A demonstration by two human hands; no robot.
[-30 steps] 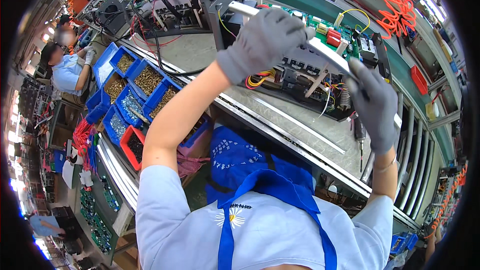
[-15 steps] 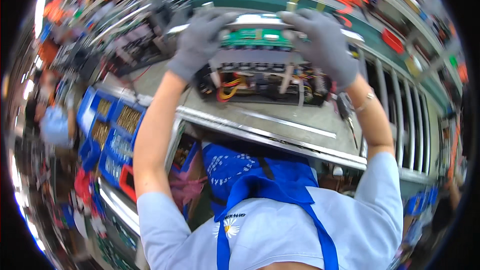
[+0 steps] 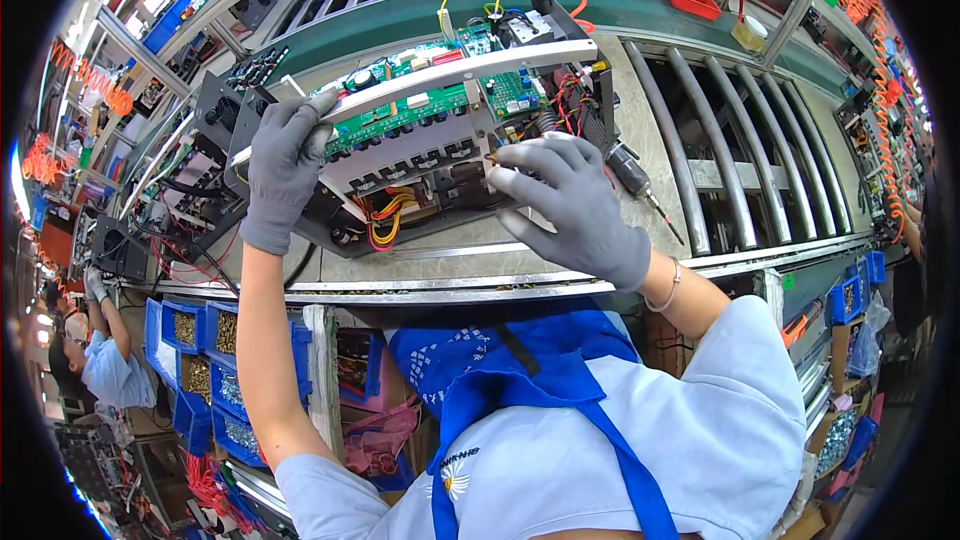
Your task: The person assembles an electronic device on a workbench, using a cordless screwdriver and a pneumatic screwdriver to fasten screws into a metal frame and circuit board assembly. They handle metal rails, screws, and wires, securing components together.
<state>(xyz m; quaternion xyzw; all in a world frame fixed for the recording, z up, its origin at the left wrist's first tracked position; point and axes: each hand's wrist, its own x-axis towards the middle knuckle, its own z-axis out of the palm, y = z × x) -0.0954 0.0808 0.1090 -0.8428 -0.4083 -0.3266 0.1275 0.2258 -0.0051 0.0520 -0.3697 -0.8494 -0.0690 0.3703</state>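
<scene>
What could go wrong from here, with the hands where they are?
The white bar has only the left hand at it, near one end, so it might shift against the green circuit board. The right hand, fingers spread, could snag the yellow wires nearby. It might also knock the screwdriver just beside it.
</scene>
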